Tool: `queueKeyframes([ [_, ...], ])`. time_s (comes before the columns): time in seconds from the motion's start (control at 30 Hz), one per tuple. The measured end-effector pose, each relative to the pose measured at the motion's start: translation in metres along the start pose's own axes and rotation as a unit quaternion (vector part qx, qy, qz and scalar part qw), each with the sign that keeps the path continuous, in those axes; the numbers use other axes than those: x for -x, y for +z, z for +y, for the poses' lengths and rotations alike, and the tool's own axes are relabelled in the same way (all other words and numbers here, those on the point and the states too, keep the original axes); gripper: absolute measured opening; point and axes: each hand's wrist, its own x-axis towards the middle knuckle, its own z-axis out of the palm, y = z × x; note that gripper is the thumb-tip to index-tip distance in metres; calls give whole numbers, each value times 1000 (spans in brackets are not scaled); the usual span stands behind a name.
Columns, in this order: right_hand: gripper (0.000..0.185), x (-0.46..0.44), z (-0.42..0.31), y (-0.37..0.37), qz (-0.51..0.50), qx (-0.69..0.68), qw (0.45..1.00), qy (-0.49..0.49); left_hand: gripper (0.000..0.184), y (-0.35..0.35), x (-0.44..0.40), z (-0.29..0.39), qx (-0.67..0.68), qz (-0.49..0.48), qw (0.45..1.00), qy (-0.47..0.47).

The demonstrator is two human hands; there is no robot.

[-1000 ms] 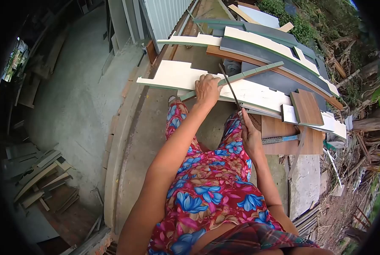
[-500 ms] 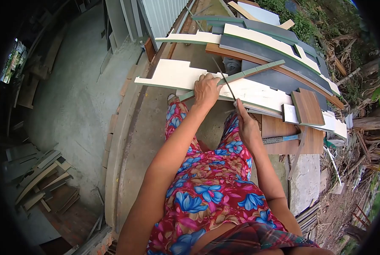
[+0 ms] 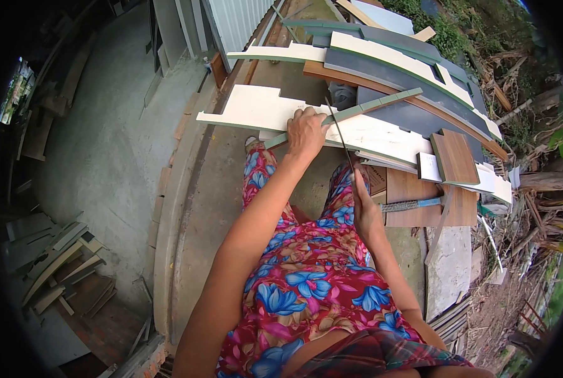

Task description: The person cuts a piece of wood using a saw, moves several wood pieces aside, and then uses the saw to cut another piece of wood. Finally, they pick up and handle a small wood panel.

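Note:
My left hand [image 3: 306,133] is closed on a narrow green-edged strip [image 3: 376,104], pressing it down across a cream board [image 3: 256,108] with stepped edges. The strip lies slantwise, with its far end over a dark grey panel [image 3: 404,118]. In my right hand [image 3: 367,205] is the lower end of a thin dark blade [image 3: 340,132], its fingers wrapped round it. The blade crosses the strip just right of my left hand, its tip pointing up and away. A brown wood-grain piece [image 3: 456,156] rests on the cream board's right part.
A hammer with a blue and grey handle [image 3: 413,205] lies on a brown panel [image 3: 401,179] at right. More cut boards [image 3: 401,55] are stacked beyond. Offcuts [image 3: 61,264] lie on the floor at lower left. Plants and dry debris border the right side.
The blade first moved up and away along its length, then came back toward my body with my right hand. My left hand has stayed on the strip.

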Motion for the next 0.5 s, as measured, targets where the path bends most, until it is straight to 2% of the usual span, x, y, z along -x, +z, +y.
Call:
queueKeyframes([
  [0.1,58,23,-6,-14,-40,-5,997,72,20,-1,-1,-1,-4,-7,1000,11],
  [0.2,56,-12,-7,-15,-28,8,999,30,19,-2,-1,-1,3,-11,1000,14],
  [0.27,54,-55,-2,-6,-50,37,997,44,19,-1,-1,0,10,3,1000,16],
  [0.37,53,-113,8,20,-16,32,999,-24,19,-2,-1,1,8,8,1000,10],
  [0.5,54,-102,4,24,-15,36,999,11,21,-1,-1,0,11,-37,999,-21],
])
